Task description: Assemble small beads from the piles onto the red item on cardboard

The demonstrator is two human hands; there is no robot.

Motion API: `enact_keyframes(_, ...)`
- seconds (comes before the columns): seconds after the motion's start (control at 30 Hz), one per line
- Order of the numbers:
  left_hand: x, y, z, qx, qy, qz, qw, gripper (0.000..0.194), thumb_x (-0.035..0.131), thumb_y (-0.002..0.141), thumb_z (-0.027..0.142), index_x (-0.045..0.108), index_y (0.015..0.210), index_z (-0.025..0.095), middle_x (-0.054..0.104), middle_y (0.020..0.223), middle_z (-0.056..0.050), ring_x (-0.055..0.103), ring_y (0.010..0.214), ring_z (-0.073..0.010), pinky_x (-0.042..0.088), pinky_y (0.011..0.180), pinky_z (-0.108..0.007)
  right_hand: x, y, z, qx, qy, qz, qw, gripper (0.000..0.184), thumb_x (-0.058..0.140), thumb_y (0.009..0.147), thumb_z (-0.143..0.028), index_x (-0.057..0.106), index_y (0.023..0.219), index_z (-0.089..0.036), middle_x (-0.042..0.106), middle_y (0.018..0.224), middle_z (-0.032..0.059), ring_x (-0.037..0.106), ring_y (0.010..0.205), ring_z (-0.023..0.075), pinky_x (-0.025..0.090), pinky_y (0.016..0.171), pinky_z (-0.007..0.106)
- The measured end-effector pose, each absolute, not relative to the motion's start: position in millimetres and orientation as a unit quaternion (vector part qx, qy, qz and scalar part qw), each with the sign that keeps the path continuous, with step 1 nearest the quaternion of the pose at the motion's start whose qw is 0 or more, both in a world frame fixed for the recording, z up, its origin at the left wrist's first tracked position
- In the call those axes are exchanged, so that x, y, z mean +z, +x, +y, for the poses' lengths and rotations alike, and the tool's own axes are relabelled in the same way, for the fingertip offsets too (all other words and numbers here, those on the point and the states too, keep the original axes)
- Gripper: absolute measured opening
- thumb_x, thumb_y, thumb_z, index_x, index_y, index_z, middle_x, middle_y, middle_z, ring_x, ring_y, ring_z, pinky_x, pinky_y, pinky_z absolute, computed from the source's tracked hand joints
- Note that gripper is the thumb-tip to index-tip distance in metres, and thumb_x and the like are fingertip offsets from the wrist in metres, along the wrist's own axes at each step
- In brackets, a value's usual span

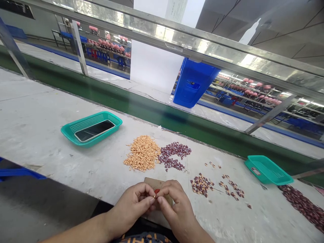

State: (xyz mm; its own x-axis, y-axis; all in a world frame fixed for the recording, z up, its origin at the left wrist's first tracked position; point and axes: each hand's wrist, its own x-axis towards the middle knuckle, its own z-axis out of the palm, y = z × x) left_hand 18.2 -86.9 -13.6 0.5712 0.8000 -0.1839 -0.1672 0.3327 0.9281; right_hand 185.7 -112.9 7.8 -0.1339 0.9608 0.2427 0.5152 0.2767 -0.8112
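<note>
Left hand [133, 206] and right hand [176, 206] held narrow, fingertips together pinching a small red-orange piece [157, 191], just above a cardboard square [152, 184] near the front edge of the worktop [37, 101]. Pale orange pieces [143, 153] at 12 o'clock; maroon pieces [174, 155] at 1 o'clock; teal basket [91, 128] holding a phone [95, 131] at 11 o'clock; second teal basket [268, 169] at 3 o'clock.

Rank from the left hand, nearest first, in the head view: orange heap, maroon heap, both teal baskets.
From the left hand:
1. Orange heap, straight ahead.
2. Maroon heap, ahead, rightward.
3. Teal basket holding a phone, ahead, leftward.
4. Teal basket, far right.
</note>
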Motion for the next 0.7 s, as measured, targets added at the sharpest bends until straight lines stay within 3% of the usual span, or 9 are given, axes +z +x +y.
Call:
enact_keyframes(0.43, -4.5, 16.2, -87.4, 0.317, 0.560, 0.364, 0.673, 0.016, 0.063, 0.073, 0.030, 0.055, 0.068, 0.016, 0.055, 0.063, 0.002, 0.047, 0.061, -0.0135, 0.039, 0.060, -0.026, 8.0, 185.2, -116.9, 0.343, -0.529, -0.682, 0.370, 0.013, 0.057, 0.080, -0.017, 0.060, 0.068, -0.018, 0.061, 0.079, 0.0044, 0.057, 0.082, 0.0192, 0.042, 0.074, 0.030)
enact_keyframes(0.7, -5.7, 21.3, -85.3, 0.295, 0.543, 0.343, 0.708, 0.012, 0.062, 0.074, 0.026, 0.053, 0.073, 0.017, 0.056, 0.065, 0.003, 0.050, 0.062, -0.0133, 0.040, 0.060, -0.025, 8.7, 186.9, -119.4, 0.317, -0.523, -0.702, 0.366, 0.013, 0.056, 0.082, -0.015, 0.061, 0.070, -0.019, 0.062, 0.079, 0.0034, 0.057, 0.081, 0.0184, 0.042, 0.076, 0.030)
